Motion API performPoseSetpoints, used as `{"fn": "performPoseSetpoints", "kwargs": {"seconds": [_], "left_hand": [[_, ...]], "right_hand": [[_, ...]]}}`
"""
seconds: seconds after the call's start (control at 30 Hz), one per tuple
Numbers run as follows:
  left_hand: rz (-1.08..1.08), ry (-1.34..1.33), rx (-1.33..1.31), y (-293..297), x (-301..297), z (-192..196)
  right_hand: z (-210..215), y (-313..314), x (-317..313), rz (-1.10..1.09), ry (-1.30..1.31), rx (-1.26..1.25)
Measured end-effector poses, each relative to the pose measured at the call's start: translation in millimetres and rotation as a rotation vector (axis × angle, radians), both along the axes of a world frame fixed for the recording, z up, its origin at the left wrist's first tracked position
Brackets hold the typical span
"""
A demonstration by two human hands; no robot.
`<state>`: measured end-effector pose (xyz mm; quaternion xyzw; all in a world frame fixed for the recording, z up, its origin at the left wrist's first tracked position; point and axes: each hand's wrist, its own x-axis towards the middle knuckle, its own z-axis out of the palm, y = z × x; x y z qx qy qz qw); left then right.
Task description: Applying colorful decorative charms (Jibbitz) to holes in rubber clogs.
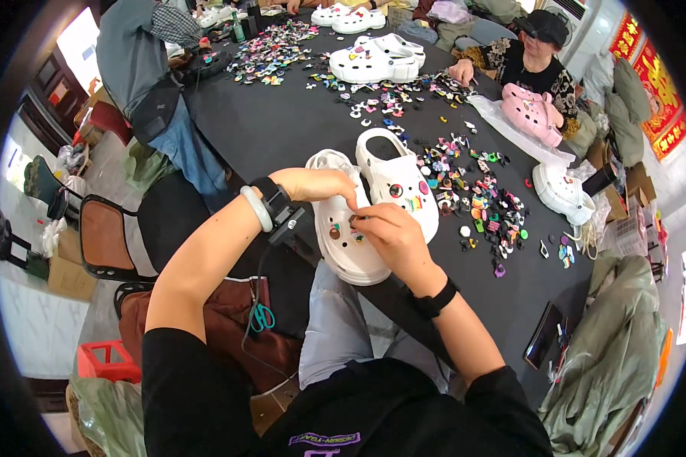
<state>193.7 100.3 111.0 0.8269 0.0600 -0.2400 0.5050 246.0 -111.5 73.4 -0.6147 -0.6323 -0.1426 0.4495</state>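
A white clog (pixel 354 263) with holes in its toe stands at the table's near edge, toe toward me. My left hand (pixel 320 185) grips it around the heel opening, some fingers hidden inside. At the holes, my right hand (pixel 395 238) pinches a small brownish shoe charm (pixel 354 220), mostly covered by the fingertips. A round brown charm (pixel 334 231) sits in the same clog. Touching it on the right is a second white clog (pixel 428 219) with several coloured charms on its upper.
Loose charms (pixel 484 202) lie heaped right of the clogs, more (pixel 274 49) farther off. White clogs (pixel 377 61) stand on the black table (pixel 267 114). At the right, a co-worker (pixel 537 65) sits by pink clogs (pixel 532 114); a phone (pixel 543 335) lies near the edge.
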Motion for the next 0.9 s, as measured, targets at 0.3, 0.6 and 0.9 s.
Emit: {"fn": "performPoseSetpoints", "kwargs": {"seconds": [0.3, 0.6, 0.9], "left_hand": [[0.026, -0.006, -0.036, 2.1, 1.3, -6.3], [0.067, 0.034, -0.136, 12.1, 6.1, -21.8], [-0.254, -0.067, -0.046, -3.8, -2.1, 5.8]], "right_hand": [[2.3, -2.1, 2.1, 0.053, 0.028, -0.136], [3.3, 2.7, -5.7, -0.029, -0.037, -0.174], [5.7, 4.7, 2.1, -0.061, 0.342, -0.221]]}}
